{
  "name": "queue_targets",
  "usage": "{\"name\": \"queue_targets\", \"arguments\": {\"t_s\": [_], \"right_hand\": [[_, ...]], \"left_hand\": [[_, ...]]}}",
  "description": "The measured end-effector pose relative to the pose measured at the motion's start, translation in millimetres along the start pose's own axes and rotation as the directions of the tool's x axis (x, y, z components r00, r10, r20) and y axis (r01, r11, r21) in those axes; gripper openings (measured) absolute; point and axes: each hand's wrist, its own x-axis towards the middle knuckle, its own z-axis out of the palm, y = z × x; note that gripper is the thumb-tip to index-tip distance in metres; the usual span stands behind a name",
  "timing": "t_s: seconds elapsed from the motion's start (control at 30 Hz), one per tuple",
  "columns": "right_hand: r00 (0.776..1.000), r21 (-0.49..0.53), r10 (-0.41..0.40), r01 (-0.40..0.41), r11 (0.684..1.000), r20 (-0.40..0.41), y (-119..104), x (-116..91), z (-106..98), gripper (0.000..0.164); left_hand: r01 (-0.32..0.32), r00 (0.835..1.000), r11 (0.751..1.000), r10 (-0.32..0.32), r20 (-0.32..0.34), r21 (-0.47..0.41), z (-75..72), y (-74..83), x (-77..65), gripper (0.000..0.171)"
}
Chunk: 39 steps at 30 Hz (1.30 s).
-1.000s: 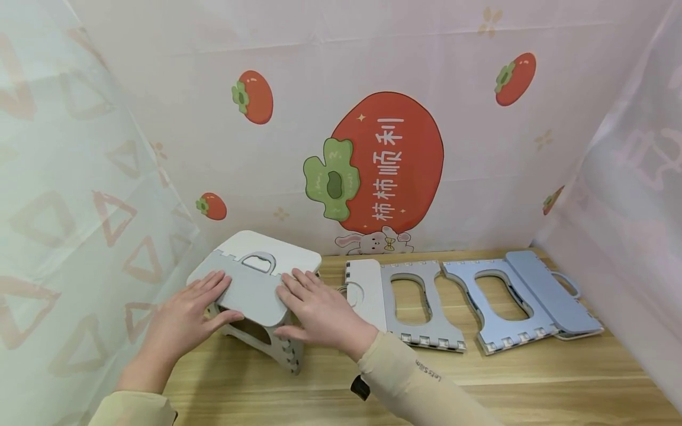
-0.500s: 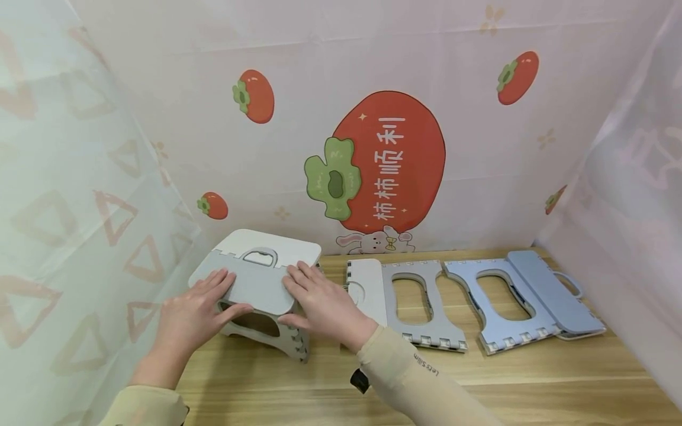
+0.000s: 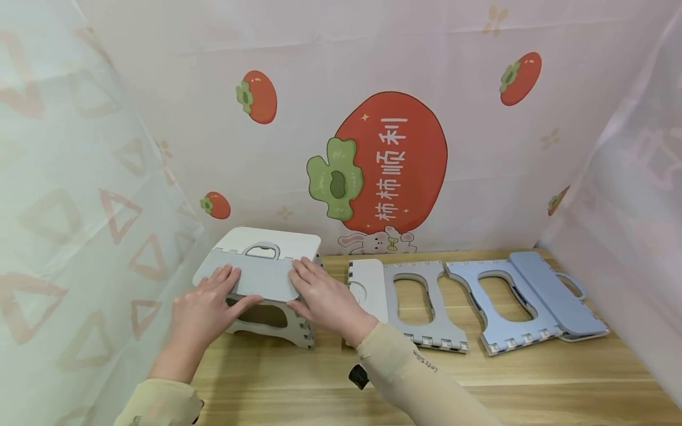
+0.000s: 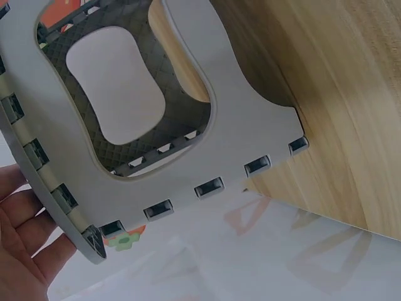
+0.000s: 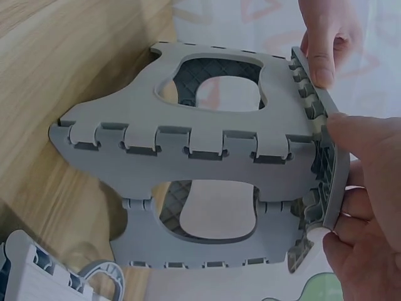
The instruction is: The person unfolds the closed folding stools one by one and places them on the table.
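An unfolded folding stool [image 3: 256, 277] with a grey and white seat stands upright on the table at the left in the head view. My left hand [image 3: 205, 310] holds the seat's front left corner, fingers lying over the top and thumb along the front edge. At the front right corner my right hand [image 3: 325, 296] holds the seat the same way. In the right wrist view the stool's grey hinged legs [image 5: 207, 141] are spread, with the right thumb [image 5: 357, 135] against the seat edge. From the left wrist view, the left fingers [image 4: 28, 219] lie against the seat.
A grey and white folded stool [image 3: 426, 337] lies flat right of the standing one. Further right lies a blue folded stool [image 3: 551, 296] with a loop handle. Printed cloth walls [image 3: 288, 160] enclose the wooden table [image 3: 298, 384] at the back and sides.
The standing stool has turned slightly, so its front side faces me more squarely. Both hands have stayed on the seat and moved with it, the left one slightly to the right.
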Motion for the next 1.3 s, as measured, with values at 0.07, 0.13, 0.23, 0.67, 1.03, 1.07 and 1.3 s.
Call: {"name": "queue_targets", "arguments": {"t_s": [0.07, 0.13, 0.23, 0.67, 1.03, 1.07, 1.3], "right_hand": [[1.0, 0.003, 0.002, -0.002, 1.0, -0.004, 1.1, 0.0, 0.9, 0.052], [1.0, -0.009, 0.003, -0.004, 1.0, -0.009, 2.2, -0.1, 1.7, 0.048], [1.0, -0.018, 0.011, -0.012, 1.0, -0.025, 4.3, -0.6, 2.3, 0.044], [0.995, -0.039, -0.012, 0.008, 0.999, -0.098, 9.2, -0.3, 5.1, 0.04], [0.997, -0.097, -0.041, 0.035, 0.995, -0.061, 10.4, -4.4, 12.3, 0.052], [0.998, -0.098, -0.038, 0.032, 0.995, -0.057, 11.0, -4.2, 12.7, 0.052], [1.0, -0.105, -0.007, 0.005, 0.994, -0.017, 16.7, -0.1, 14.5, 0.057]], "left_hand": [[-0.005, 0.999, 1.0, 0.005, -0.033, 0.005, 2.1, 1.9, 0.8, 0.085], [-0.014, 0.997, 1.0, 0.014, -0.074, 0.009, 4.3, 4.1, 1.9, 0.084], [-0.011, 0.995, 1.0, 0.013, -0.103, 0.017, 6.7, 7.9, 3.7, 0.082], [0.005, 0.985, 1.0, -0.005, -0.172, -0.002, 14.5, 18.0, 15.5, 0.074], [0.037, 0.979, 0.999, -0.036, -0.2, 0.004, 21.5, 23.5, 27.3, 0.075], [0.032, 0.978, 0.999, -0.031, -0.207, 0.005, 22.1, 23.4, 28.4, 0.075], [0.027, 0.978, 1.0, -0.026, -0.205, 0.003, 26.7, 23.4, 38.0, 0.074]]}}
